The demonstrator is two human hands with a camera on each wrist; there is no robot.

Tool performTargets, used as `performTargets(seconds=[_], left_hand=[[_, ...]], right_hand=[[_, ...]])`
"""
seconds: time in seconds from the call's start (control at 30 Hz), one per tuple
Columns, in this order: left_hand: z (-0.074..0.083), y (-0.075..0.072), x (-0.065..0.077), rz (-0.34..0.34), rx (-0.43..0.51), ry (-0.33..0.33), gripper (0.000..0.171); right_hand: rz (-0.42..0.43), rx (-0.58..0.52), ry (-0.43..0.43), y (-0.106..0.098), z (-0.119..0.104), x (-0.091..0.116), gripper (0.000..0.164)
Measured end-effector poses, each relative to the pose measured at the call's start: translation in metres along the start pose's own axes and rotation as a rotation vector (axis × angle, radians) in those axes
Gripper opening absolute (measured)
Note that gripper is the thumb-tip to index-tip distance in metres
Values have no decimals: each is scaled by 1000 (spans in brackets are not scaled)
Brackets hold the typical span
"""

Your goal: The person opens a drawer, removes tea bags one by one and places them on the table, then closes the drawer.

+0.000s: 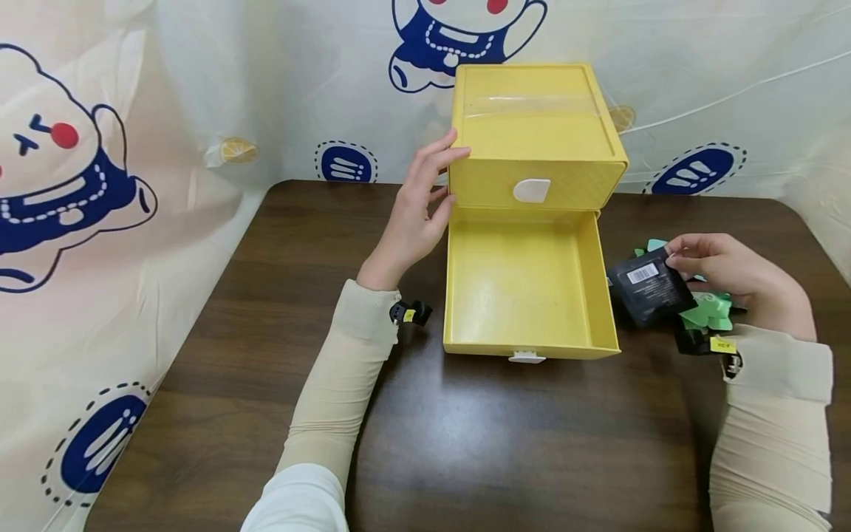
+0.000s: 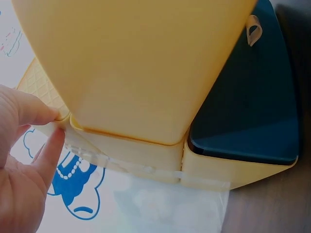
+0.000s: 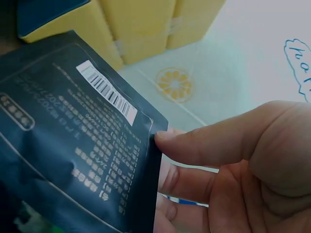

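Observation:
A yellow two-tier drawer box [image 1: 538, 111] stands at the back of the table, its lower drawer [image 1: 525, 281] pulled out toward the front. My left hand [image 1: 415, 210] rests against the left side of the upper tier, fingers extended, with the thumb near the front corner. In the left wrist view its fingertips [image 2: 56, 114] touch a yellow edge. To the right of the drawer, my right hand [image 1: 738, 273] pinches a flat black packet [image 3: 87, 131] by its edge between thumb and fingers. The packet's printed side with a white barcode label [image 3: 107, 92] shows.
Several green packets [image 1: 708, 312] lie on the dark wooden table [image 1: 518, 443] beneath and beside the right hand, partly hidden by it. A white cloth [image 1: 319, 89] with blue cartoon figures hangs behind the table and along its left side.

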State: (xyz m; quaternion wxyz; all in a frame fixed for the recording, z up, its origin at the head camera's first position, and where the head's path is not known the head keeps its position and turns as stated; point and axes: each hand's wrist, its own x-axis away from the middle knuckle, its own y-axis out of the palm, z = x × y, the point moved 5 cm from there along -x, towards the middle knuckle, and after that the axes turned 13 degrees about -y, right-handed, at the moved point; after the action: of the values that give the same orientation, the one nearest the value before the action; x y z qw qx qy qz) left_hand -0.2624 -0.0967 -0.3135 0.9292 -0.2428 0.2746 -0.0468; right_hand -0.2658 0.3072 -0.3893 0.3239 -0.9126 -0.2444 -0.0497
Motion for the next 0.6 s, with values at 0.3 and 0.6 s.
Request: performTargets(seconds=[0.3, 0.6], left_hand=[[1, 0, -1, -3, 13, -15, 49], [1, 2, -1, -3, 24, 3, 50]], right_hand=[[12, 48, 42, 12, 3, -7, 29], [33, 23, 48, 13, 5, -5, 32]])
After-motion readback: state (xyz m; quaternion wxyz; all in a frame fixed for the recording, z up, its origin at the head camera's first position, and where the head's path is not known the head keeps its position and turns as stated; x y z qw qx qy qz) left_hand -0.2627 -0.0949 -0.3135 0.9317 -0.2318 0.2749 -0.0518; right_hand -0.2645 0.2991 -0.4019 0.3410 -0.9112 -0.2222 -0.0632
